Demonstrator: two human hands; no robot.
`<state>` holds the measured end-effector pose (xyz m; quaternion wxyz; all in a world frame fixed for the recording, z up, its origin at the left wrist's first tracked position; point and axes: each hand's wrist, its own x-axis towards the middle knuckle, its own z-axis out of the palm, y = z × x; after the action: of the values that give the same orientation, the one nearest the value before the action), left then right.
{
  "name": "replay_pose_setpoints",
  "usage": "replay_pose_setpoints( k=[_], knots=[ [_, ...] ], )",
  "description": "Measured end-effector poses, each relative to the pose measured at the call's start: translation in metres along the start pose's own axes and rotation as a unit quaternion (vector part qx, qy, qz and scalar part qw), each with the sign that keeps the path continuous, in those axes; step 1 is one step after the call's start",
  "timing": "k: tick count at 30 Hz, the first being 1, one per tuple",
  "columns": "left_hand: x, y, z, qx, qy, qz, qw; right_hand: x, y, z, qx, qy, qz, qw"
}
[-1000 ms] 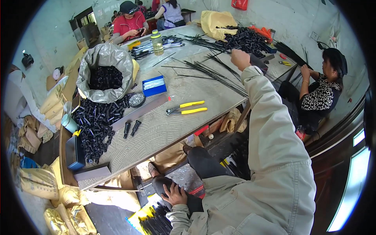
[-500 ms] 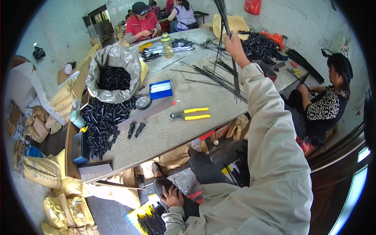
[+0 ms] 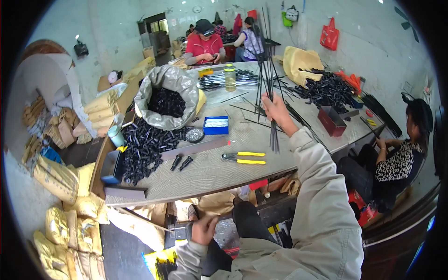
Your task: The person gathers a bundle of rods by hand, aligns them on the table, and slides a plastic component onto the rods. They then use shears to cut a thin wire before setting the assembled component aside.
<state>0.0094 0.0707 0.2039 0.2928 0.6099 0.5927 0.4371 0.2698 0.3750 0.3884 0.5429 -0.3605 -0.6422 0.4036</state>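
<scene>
My right hand (image 3: 276, 112) is raised over the table, closed around a bundle of thin black rods (image 3: 268, 74) held upright. Their upper ends fan out a little, and the lower ends hang beneath my fist. More black rods (image 3: 298, 116) lie on the tabletop behind and beside that hand. My left hand (image 3: 204, 231) is just above my left knee with its fingers curled in, and nothing shows in it. Yellow-handled pliers (image 3: 245, 157) lie on the table left of my right forearm. Two short black tubular parts (image 3: 182, 163) sit farther left.
A grey sack (image 3: 186, 88) of black parts stands beside a loose black heap (image 3: 144, 149). Nearby are a blue box (image 3: 216, 130) and a bottle (image 3: 230, 77). A dark red box (image 3: 332, 122) stands right. Co-workers sit at the far side (image 3: 204, 46) and right (image 3: 396, 154).
My right hand has come lower with the rods, their bundle now clear of the tabletop rods. My left hand has lifted off my knee and curled its fingers. The view has tilted up.
</scene>
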Motion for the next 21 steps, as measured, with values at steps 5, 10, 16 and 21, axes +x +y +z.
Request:
replay_pose_setpoints(
  k=[5, 10, 16, 21],
  knots=[
    [0.104, 0.148, -0.001, -0.176, -0.062, 0.182, 0.965, -0.02, -0.038, 0.03, -0.03, -0.132, 0.064, 0.989],
    [0.193, 0.177, -0.024, -0.116, 0.077, 0.068, 0.988, -0.096, -0.062, 0.098, -0.035, -0.141, 0.023, 0.989],
    [0.19, 0.166, -0.052, -0.235, 0.027, 0.023, 0.971, -0.133, -0.019, 0.111, -0.14, -0.085, -0.182, 0.969],
    [0.162, 0.154, -0.059, -0.247, 0.004, -0.006, 0.969, -0.13, -0.047, 0.123, -0.133, -0.166, 0.057, 0.975]
  ],
)
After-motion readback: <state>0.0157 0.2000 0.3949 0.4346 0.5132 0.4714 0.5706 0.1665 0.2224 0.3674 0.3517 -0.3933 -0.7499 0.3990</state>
